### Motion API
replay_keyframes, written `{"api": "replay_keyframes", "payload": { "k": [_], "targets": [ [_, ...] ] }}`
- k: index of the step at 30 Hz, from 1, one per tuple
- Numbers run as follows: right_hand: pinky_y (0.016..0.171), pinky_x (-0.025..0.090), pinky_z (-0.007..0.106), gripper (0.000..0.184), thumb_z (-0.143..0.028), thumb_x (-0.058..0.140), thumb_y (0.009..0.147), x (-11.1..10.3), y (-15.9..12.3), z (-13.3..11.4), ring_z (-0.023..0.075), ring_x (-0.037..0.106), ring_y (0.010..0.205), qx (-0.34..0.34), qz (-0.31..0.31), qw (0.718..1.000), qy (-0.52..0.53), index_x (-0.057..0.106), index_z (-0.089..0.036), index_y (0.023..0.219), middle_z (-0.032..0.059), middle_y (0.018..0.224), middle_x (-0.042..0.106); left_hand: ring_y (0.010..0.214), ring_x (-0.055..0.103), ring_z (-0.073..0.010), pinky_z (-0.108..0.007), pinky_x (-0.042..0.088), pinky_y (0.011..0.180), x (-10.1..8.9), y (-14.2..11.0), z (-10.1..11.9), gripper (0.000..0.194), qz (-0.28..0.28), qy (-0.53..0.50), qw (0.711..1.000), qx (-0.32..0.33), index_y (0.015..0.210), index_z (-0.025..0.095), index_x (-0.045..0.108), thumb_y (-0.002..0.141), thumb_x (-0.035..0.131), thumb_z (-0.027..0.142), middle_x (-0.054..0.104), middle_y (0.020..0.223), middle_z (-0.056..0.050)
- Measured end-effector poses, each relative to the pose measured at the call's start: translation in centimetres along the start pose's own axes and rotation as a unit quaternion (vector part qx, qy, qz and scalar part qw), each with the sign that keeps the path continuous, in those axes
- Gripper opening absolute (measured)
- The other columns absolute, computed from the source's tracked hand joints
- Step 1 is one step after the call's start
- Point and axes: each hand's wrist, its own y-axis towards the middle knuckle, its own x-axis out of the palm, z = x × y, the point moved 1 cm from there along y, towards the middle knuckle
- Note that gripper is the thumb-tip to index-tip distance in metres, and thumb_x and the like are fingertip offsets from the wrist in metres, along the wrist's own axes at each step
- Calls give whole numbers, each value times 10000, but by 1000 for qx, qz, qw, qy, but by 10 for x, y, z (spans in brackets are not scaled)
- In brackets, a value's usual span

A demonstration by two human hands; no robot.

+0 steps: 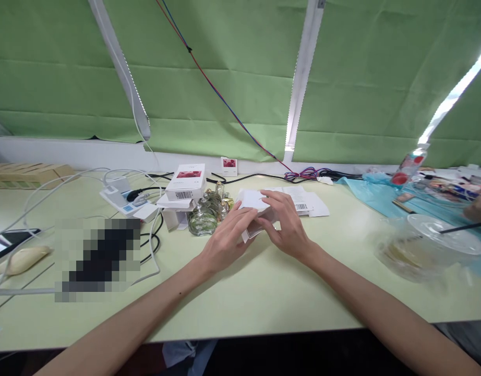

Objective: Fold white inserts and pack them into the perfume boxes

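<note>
Between my two hands is a small white cardboard box (253, 199), tilted, its near end open toward me. My left hand (229, 237) grips its left side, and my right hand (286, 222) has its fingers over the top and right side with the thumb at the near opening. Several glass perfume bottles (203, 219) stand just left of my left hand. White boxes with a red picture (188, 180) are stacked beside the bottles. Flattened white cartons (313, 202) with a barcode lie behind my right hand.
A power strip (121, 196) and tangled white cables lie left, near a beige computer mouse (23, 259). A plastic cup with a lid and straw (440, 235) stands right, by a blue plastic sheet (371, 196) and a bottle (408, 167). Another person's hand (479, 206) shows at far right.
</note>
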Motion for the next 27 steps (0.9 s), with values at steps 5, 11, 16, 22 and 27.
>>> {"api": "replay_keyframes", "payload": {
  "k": [5, 11, 16, 22, 27],
  "targets": [
    [959, 535, 522, 401, -158, 575, 940, 0, 1, -1, 305, 593, 1213, 3, 44, 999, -12, 478, -225, 1323, 178, 1293, 613, 1233, 643, -303, -456, 568, 1036, 2, -8, -1, 756, 34, 34, 998, -46, 1520, 200, 326, 865, 694, 116, 709, 1192, -119],
    [939, 551, 478, 361, -112, 552, 943, -1, 3, -2, 286, 618, 1174, -8, 50, 999, -18, 524, -217, 1287, 179, 1261, 637, 1287, 595, -313, -351, 600, 973, 2, -13, -2, 787, 37, 57, 996, -64, 1533, 207, 319, 857, 719, 155, 698, 1243, -128],
    [944, 551, 485, 351, -121, 546, 953, 1, 0, 1, 284, 626, 1172, -6, 39, 999, -24, 546, -227, 1288, 172, 1282, 646, 1261, 617, -307, -339, 610, 954, 0, -11, 1, 761, 32, 62, 995, -66, 1535, 212, 311, 881, 698, 178, 681, 1283, -137],
    [958, 551, 500, 387, -174, 621, 935, 2, -3, 3, 292, 619, 1194, -8, 28, 1000, -10, 551, -215, 1313, 184, 1334, 631, 1253, 621, -311, -330, 619, 931, -1, -9, 3, 742, 37, 59, 996, -59, 1518, 189, 331, 877, 704, 174, 697, 1242, -151],
    [952, 555, 501, 386, -217, 640, 934, 0, -1, 0, 295, 622, 1194, -11, 27, 1000, -12, 556, -208, 1311, 196, 1330, 633, 1228, 641, -312, -398, 609, 965, 2, -9, 0, 746, 53, 58, 996, -38, 1507, 201, 341, 865, 720, 174, 714, 1183, -128]
  ]
}}
